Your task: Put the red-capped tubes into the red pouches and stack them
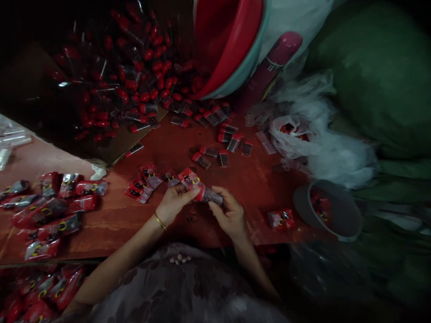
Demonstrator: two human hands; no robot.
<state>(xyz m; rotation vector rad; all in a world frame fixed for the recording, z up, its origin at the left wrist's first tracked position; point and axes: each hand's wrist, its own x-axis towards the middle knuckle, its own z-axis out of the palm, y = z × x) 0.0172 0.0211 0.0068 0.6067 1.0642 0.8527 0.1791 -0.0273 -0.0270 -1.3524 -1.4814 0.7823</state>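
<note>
Head view: our left hand [174,203] and right hand [231,216] pinch opposite ends of a packet [191,178] near centre, probably to steady it; flat packets [137,187] lie at nine o'clock, likely for easy reach.

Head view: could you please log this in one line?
left hand: holds red packet; right hand: holds dark container; container inside packet: unclear
</note>
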